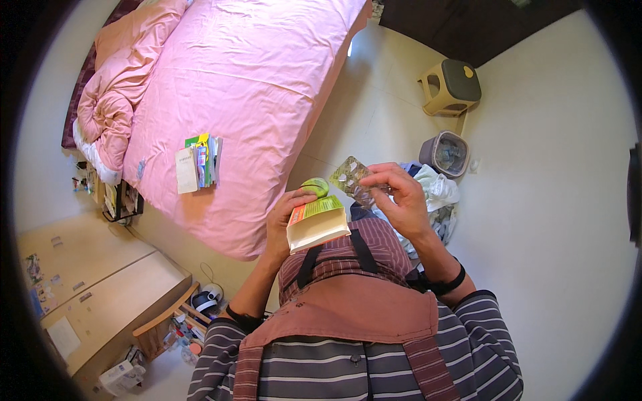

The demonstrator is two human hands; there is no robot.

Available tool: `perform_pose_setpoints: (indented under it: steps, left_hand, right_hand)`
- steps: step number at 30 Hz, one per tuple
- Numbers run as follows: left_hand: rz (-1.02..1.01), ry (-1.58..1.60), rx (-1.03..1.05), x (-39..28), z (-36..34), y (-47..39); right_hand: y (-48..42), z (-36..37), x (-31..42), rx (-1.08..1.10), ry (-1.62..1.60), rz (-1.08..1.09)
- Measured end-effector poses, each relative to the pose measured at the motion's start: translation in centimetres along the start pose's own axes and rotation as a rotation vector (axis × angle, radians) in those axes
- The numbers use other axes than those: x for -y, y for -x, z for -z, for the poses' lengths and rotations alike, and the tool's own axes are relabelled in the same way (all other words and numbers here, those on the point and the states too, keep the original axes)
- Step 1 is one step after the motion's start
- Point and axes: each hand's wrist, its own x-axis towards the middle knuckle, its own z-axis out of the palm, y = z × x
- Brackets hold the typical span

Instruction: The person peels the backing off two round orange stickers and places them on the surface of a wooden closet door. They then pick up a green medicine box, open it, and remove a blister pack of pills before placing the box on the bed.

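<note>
My left hand (282,215) grips a small green and orange cardboard box (321,228), its open end facing up at me and showing a pale inside. A rounded green object (315,187) sits at the fingertips of that same hand, just beyond the box; what it is I cannot tell. Between the thumb and fingers of my right hand (401,198) is a blister pack (353,178) with several torn foil pockets. The pack is apart from the box, to its upper right. Both hands are in front of my striped apron (346,250).
A bed with a pink sheet (241,85) stands ahead, bearing a stack of books (203,163). Clothes (439,190) lie heaped at right, near a waste bin (445,153) and a plastic stool (451,87). A wooden chair (168,321) and a cabinet (115,295) are at lower left.
</note>
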Motion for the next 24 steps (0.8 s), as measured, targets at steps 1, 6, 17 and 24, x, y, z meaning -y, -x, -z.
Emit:
perform_pose_setpoints:
  steps: [1,6,17,24]
  left_hand:
    - [0.025,0.019,-0.003,0.0,-0.1,0.2]
    - [0.136,-0.091,-0.035,0.2,-0.4,0.9]
    - [0.13,-0.279,-0.159,0.7,-0.9,1.6]
    - [0.032,-0.458,-0.312,0.6,-0.3,1.8]
  right_hand:
    - [0.0,0.1,0.4,-0.022,-0.006,0.012]
    - [-0.1,1.4,3.6,0.028,0.038,0.177]
    - [0.5,2.3,4.9,0.269,0.42,0.641]
    - [2.0,1.8,4.4,0.166,0.436,0.594]
